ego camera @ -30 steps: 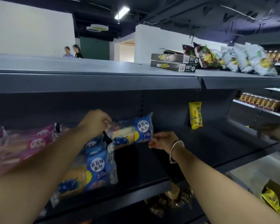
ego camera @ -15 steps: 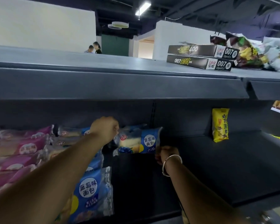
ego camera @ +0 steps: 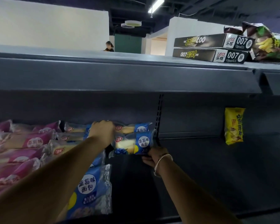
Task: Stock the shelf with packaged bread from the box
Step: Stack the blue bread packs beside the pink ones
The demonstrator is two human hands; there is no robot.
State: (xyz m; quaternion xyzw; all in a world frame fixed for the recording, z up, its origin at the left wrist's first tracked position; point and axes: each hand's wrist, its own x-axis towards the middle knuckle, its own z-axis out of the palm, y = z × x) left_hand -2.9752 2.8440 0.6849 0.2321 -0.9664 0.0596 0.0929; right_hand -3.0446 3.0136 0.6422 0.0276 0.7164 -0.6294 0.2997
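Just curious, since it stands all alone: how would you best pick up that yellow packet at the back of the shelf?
Probably by its upper end, coming straight in from the front. The yellow packet stands upright against the shelf's back wall, so only its front face and side edges are free. Pinching across the narrow width near the top should lift it without tipping.

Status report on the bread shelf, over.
Left hand and right hand both gripping blue bread pack. Pack at the shelf back, atop another. Nothing blocking.
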